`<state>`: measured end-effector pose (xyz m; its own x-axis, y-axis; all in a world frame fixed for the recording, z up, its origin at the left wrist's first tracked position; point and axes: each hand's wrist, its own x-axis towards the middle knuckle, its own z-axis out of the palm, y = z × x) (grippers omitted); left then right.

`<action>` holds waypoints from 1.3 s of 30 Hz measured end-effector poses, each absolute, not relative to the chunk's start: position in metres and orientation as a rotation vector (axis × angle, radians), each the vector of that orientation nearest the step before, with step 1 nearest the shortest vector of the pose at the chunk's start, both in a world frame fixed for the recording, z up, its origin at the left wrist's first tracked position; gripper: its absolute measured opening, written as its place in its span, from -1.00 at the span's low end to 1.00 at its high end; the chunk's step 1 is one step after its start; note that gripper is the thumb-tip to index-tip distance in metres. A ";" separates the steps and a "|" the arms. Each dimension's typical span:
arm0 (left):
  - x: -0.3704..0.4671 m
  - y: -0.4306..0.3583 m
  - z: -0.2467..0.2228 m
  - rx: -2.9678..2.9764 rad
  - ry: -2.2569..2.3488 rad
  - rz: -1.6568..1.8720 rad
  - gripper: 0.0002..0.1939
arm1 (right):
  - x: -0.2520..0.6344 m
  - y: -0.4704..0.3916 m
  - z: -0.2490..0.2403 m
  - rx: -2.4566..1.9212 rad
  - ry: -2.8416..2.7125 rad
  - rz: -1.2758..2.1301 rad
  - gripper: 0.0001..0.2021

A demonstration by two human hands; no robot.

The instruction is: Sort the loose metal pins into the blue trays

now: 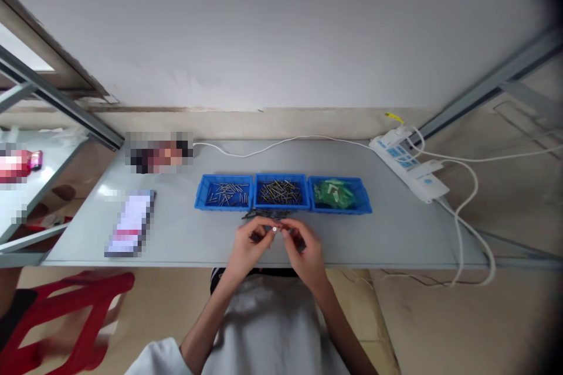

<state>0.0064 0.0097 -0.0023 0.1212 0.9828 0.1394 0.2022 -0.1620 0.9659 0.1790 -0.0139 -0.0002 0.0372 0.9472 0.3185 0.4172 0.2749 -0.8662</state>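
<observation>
My left hand (250,248) is closed in a pinch, with a small white round piece (274,228) at its fingertips. Close against it, my right hand (307,251) also pinches with thumb and forefinger; what lies between those fingers is too small to make out. Just beyond my fingers, several thin dark rods (268,214) lie on the table. Behind them stand three blue bins in a row: the left bin (223,207) has thin silvery pins, the middle bin (280,177) many darker, brassy pins, and the right bin (367,202) a green plastic bag (336,194) with white pieces.
On the grey table (185,240), a phone (129,222) lies at left and a blurred-out object (160,155) behind it. A white power strip (409,170) with cables sits at right. A red stool (83,316) stands below left.
</observation>
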 end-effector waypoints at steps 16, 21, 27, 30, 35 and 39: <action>0.006 0.011 -0.004 1.464 1.240 1.056 -0.86 | 0.172 -0.014 -0.006 -1.331 -1.577 0.560 -0.87; 0.005 0.011 -0.004 1.469 1.242 1.048 -0.86 | 0.173 -0.013 -0.001 -1.296 -1.581 0.550 -0.89; 0.006 0.011 -0.002 1.512 1.279 1.106 -0.85 | 0.170 -0.009 0.006 -1.289 -1.609 0.527 -0.88; 0.007 0.006 0.001 1.529 1.339 1.196 -0.82 | 0.167 -0.006 0.005 -1.300 -1.633 0.513 -0.84; -0.010 0.003 0.019 1.618 1.604 1.436 -0.76 | 0.176 -0.004 -0.001 -1.379 -1.729 0.487 -0.80; -0.039 0.023 0.042 1.871 1.896 1.504 -0.79 | 0.194 -0.008 -0.007 -1.449 -1.831 0.450 -0.84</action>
